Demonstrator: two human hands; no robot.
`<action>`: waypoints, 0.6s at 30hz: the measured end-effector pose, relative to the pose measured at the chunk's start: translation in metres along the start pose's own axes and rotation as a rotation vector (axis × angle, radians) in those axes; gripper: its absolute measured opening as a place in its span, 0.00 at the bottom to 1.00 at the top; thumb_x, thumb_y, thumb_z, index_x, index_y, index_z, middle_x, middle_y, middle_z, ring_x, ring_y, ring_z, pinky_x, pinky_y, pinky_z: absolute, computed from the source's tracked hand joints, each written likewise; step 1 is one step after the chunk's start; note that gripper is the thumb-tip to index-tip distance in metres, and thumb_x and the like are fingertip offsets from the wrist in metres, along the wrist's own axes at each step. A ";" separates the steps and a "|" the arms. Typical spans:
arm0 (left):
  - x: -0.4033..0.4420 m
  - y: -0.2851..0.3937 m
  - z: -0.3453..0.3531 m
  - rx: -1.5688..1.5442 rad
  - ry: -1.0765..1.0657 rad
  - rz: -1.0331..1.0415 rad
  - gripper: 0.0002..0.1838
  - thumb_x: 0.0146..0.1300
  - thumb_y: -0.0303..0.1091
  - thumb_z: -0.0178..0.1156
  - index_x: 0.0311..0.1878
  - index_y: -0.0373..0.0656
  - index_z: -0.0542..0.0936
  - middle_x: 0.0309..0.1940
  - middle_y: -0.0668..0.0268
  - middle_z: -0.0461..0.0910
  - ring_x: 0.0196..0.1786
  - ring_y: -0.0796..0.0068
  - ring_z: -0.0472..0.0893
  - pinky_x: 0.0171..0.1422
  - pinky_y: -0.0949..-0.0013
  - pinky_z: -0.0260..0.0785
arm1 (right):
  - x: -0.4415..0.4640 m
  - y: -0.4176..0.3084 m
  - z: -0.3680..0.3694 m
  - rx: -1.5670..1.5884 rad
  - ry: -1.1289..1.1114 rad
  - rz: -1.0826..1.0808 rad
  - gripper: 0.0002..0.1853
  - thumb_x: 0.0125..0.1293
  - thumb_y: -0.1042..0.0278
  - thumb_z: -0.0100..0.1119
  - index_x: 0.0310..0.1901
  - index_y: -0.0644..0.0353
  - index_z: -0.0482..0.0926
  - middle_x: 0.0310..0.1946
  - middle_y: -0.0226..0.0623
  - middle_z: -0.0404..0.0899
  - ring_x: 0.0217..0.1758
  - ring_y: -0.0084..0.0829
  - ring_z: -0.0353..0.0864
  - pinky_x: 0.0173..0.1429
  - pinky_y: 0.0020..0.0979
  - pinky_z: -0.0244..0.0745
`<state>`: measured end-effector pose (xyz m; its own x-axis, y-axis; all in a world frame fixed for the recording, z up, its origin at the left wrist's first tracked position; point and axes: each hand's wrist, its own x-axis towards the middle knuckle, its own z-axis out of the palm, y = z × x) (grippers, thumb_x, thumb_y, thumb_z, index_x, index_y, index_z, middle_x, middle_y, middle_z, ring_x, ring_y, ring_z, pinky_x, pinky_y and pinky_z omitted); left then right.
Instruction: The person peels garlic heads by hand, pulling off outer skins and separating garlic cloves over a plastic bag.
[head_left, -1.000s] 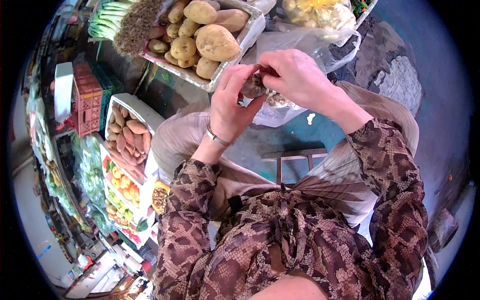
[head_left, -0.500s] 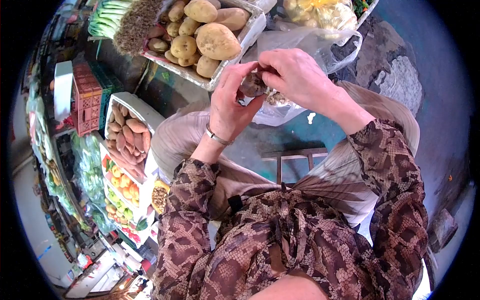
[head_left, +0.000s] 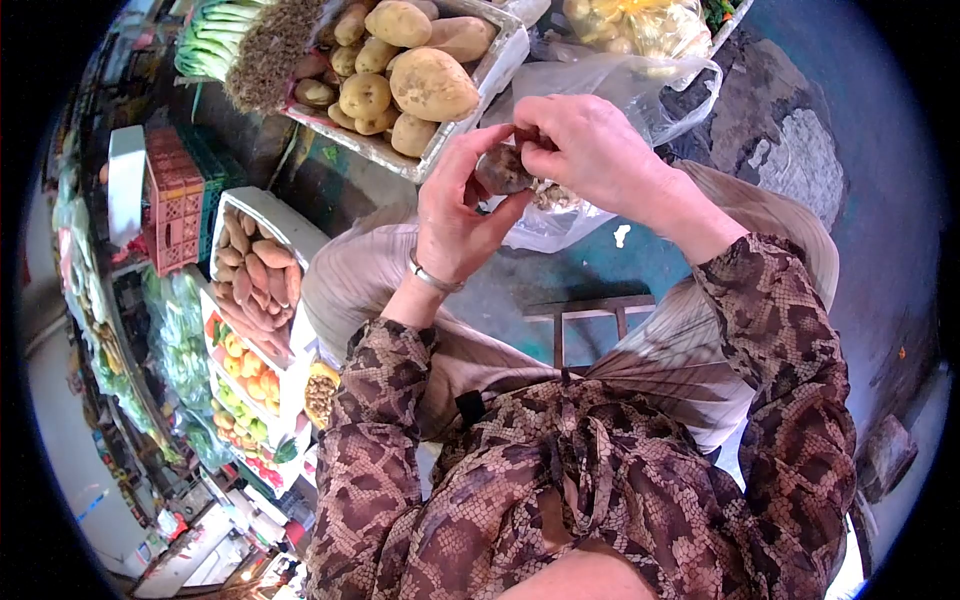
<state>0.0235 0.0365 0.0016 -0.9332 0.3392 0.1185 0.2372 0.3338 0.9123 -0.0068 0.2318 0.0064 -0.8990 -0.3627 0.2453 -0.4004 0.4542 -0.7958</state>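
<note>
Sits low over a blue-green, worn floor (head_left: 875, 290), wearing a sheer, brown snake-print blouse (head_left: 630, 490) and loose, pale striped trousers (head_left: 360, 275). Spreads the knees wide, likely to leave working room for both hands. Has straight ahead, to the left, a white, rectangular box (head_left: 512, 50) heaped with tan, rounded potatoes (head_left: 433, 85), uncovered, perhaps for easy viewing. Shows beside the left knee a second, white-walled box (head_left: 297, 225) full of reddish-brown, tapered sweet potatoes (head_left: 255, 275), again open to view. Farther left, includes a red, lattice-sided plastic crate (head_left: 175, 200).

Has near the hands a clear, crumpled plastic bag (head_left: 610, 85), mouth spread loosely, probably to receive or give up small things easily. Raises the right hand (head_left: 595, 160), palm down, with thumb and forefinger bent in narrow against the bulb, apparently gripping its right edge; cannot make out the exact contact. Curls the left hand (head_left: 455, 200) around a dark brown, rounded bulb (head_left: 502, 170), thumb below and fingers above, presumably to steady it. Keeps this bulb between both hands, above the lap's far edge. Reveals just beneath some small, pale, papery pieces (head_left: 553, 198), and at the left wrist a thin, silver-coloured bangle (head_left: 433, 280).

Offers no legible brand, label or writing.
</note>
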 end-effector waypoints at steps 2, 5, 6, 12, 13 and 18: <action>0.000 -0.001 -0.001 -0.078 0.011 -0.007 0.33 0.53 0.19 0.72 0.65 0.42 0.75 0.54 0.65 0.78 0.49 0.79 0.79 0.44 0.77 0.74 | 0.002 -0.001 -0.005 0.036 -0.042 0.067 0.09 0.59 0.69 0.60 0.37 0.66 0.76 0.27 0.48 0.79 0.33 0.50 0.81 0.39 0.42 0.74; -0.001 0.003 -0.005 -0.124 -0.001 -0.055 0.33 0.54 0.17 0.71 0.65 0.41 0.74 0.56 0.67 0.77 0.53 0.82 0.78 0.49 0.78 0.74 | 0.004 0.002 -0.006 0.051 -0.058 0.114 0.09 0.59 0.69 0.61 0.37 0.66 0.77 0.26 0.46 0.79 0.31 0.47 0.80 0.38 0.40 0.74; -0.001 0.006 -0.005 -0.163 -0.005 -0.089 0.34 0.54 0.16 0.71 0.65 0.42 0.74 0.56 0.68 0.77 0.53 0.83 0.78 0.51 0.78 0.73 | 0.005 0.004 -0.006 0.031 -0.031 0.095 0.09 0.59 0.69 0.61 0.38 0.66 0.77 0.25 0.46 0.79 0.30 0.45 0.80 0.37 0.39 0.74; 0.000 0.015 -0.008 -0.306 -0.012 -0.132 0.34 0.55 0.15 0.70 0.66 0.44 0.74 0.56 0.71 0.76 0.53 0.85 0.78 0.52 0.80 0.72 | 0.008 0.009 -0.011 0.118 -0.009 0.160 0.09 0.61 0.69 0.62 0.39 0.66 0.79 0.25 0.40 0.78 0.28 0.31 0.78 0.36 0.34 0.73; 0.001 0.015 -0.009 -0.297 -0.014 -0.156 0.34 0.55 0.15 0.70 0.66 0.44 0.74 0.56 0.72 0.77 0.53 0.85 0.77 0.52 0.80 0.71 | 0.009 0.008 -0.011 0.119 -0.010 0.158 0.09 0.61 0.69 0.62 0.39 0.66 0.79 0.25 0.40 0.78 0.28 0.31 0.78 0.36 0.34 0.73; 0.000 0.008 -0.007 -0.279 0.018 -0.164 0.34 0.55 0.15 0.69 0.66 0.43 0.74 0.55 0.71 0.77 0.53 0.84 0.78 0.50 0.80 0.72 | 0.008 -0.003 -0.014 0.228 -0.125 0.136 0.09 0.63 0.72 0.63 0.42 0.67 0.80 0.31 0.42 0.80 0.32 0.32 0.80 0.39 0.33 0.74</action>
<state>0.0232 0.0332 0.0112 -0.9581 0.2845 -0.0343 0.0023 0.1276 0.9918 -0.0156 0.2389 0.0184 -0.9074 -0.4145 0.0691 -0.2149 0.3164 -0.9240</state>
